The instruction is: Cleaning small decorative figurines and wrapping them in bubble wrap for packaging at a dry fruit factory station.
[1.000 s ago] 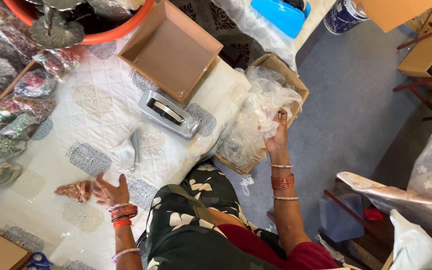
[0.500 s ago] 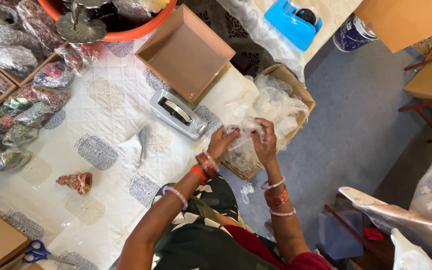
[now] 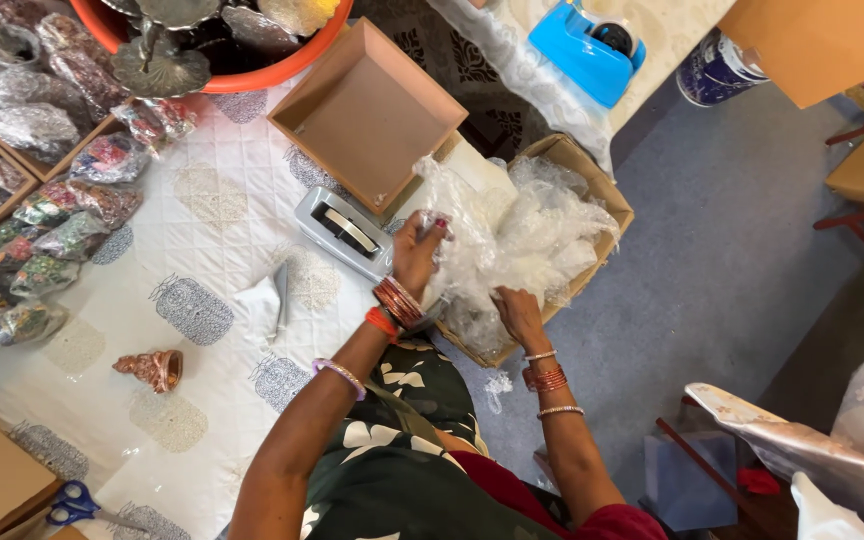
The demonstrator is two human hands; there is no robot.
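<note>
The left hand (image 3: pixel 418 252) is raised with its fingers curled and pinching the upper edge of a crumpled clear plastic sheet (image 3: pixel 512 240), while the right hand (image 3: pixel 518 315) grips the lower part of the same sheet, fingers closed into the film. The sheet spills out of an open brown cardboard box (image 3: pixel 592 180) that sits at about 1 o'clock from the hands, stuffed with more clear plastic wrap.

Just beside the left hand, at its 9 o'clock, lies a grey tape dispenser (image 3: pixel 344 230) on the white quilted cloth (image 3: pixel 212 210) with grey printed motifs. At 11 o'clock stands an empty shallow brown cardboard tray (image 3: pixel 367 115), its corner near the dispenser. A small folded white plastic bag (image 3: pixel 262 300) lies at 9 o'clock, further out. A small copper-coloured figurine (image 3: pixel 152 368) lies on its side at 8 o'clock, well apart from both hands. Blue-handled scissors (image 3: pixel 77 503) sit at the lower left edge. An orange plastic tub (image 3: pixel 242 78) holding metal pieces is at 11 o'clock, far off, and plastic-wrapped colourful items (image 3: pixel 42 240) line the left side.
</note>
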